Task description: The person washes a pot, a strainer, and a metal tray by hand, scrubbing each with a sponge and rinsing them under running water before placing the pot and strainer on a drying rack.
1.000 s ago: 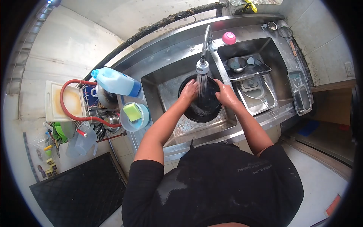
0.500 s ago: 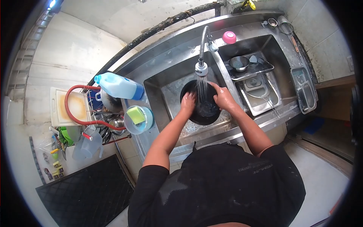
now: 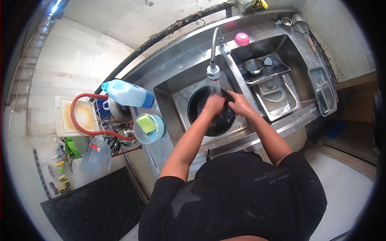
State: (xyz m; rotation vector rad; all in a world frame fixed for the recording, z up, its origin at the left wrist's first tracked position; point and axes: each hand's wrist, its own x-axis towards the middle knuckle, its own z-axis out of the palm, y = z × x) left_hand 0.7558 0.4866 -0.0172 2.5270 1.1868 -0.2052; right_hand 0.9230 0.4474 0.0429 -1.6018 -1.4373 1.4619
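- The black pan (image 3: 201, 112) lies in the left basin of the steel sink (image 3: 169, 90), directly below the tap head (image 3: 213, 72), whose water falls onto its far edge.
- The left hand (image 3: 214, 104) is inside the pan near the far rim, palm down. Its fingers lie flat and close together against the dark surface rather than closed round anything, and the water lands just at its knuckles.
- The left forearm runs straight up from the lower left, elbow bent outward, crossing the sink's front edge.
- The right hand (image 3: 240, 105) sits on the pan's right rim, touching the left hand or nearly so, with its fingers pointing toward it. Whether they clasp the rim or only rest on it cannot be told.
- The right forearm comes in from the lower right at a steeper slant, so the two arms form a narrow V that meets over the pan.
- In the right basin a small steel bowl (image 3: 253, 66) stands on a metal tray (image 3: 277, 69).
- A pink cup (image 3: 241, 39) rests on the ledge behind.
- On the counter to the left are a blue jug (image 3: 128, 94) lying on its side and a green sponge (image 3: 146, 123) in a pale blue bowl (image 3: 157, 129).
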